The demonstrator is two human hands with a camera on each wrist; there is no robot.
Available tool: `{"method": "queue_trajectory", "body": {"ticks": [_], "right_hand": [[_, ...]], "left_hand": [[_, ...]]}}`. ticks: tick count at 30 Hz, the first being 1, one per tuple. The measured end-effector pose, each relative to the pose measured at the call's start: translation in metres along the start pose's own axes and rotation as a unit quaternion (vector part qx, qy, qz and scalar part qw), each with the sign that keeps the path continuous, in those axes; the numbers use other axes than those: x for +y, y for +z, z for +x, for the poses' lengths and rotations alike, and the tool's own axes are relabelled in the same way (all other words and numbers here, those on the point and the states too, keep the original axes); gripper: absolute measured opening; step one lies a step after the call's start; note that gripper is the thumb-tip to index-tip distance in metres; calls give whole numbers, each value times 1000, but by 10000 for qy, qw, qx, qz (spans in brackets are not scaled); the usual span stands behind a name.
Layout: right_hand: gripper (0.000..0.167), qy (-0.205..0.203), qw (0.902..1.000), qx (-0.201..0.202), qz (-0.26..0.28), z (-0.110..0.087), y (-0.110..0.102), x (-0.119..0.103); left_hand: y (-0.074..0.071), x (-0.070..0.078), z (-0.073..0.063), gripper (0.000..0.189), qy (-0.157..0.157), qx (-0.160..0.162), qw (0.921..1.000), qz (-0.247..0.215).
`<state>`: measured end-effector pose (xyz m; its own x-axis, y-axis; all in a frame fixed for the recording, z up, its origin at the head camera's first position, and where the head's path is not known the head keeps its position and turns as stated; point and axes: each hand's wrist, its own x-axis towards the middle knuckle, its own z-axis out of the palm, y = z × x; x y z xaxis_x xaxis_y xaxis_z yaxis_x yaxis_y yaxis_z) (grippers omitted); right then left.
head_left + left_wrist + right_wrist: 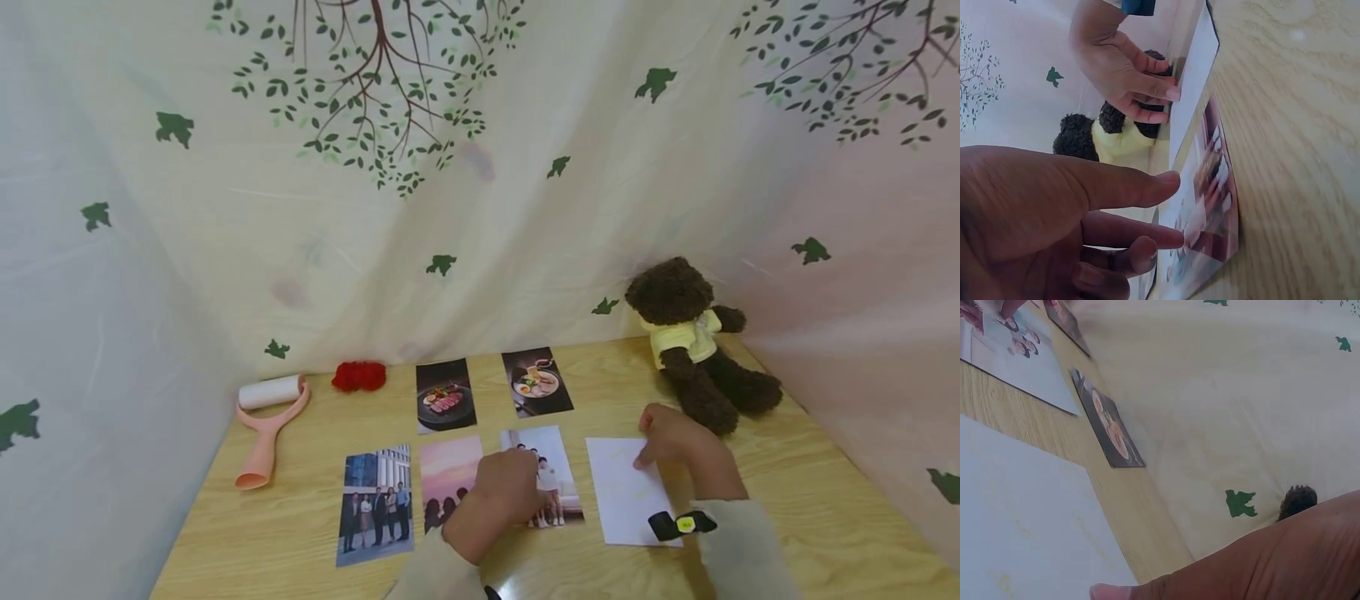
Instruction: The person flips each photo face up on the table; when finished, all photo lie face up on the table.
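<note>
In the head view my left hand is over a photo print of people in light clothes. The left wrist view shows its thumb and index finger apart, with the index fingertip at the print's surface. My right hand rests at the right edge of a white card with faint yellowish marks. Its thumb touches the card, and the other fingers reach past its far right corner. Left of my left hand lie a pink-sky photo, partly covered by that hand, and a photo of people before a building.
Behind are two food photos, one of a meat dish and one of a bowl. A brown teddy bear sits at the back right. A pink-handled lint roller and a red fuzzy thing lie at the left.
</note>
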<state>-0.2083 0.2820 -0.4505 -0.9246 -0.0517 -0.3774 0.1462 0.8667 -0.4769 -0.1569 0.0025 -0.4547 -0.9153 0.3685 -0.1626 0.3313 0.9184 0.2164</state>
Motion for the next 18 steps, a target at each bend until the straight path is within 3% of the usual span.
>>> {"method": "queue_trajectory", "body": {"ticks": [3,7,12,18], "right_hand": [[52,66,10000,26,12,2,1,0],[45,49,10000,82,-26,2,-1,-2],[49,-163,9992,360,-45,4,0,0],[46,-234,9971,712,109,7,4,4]], "left_hand": [[-3,4,0,35,154,30,9999,41],[-6,18,5,29,650,21,9979,-41],[1,41,10,22,1234,33,9923,106],[12,56,16,21,1363,23,9895,479]]}}
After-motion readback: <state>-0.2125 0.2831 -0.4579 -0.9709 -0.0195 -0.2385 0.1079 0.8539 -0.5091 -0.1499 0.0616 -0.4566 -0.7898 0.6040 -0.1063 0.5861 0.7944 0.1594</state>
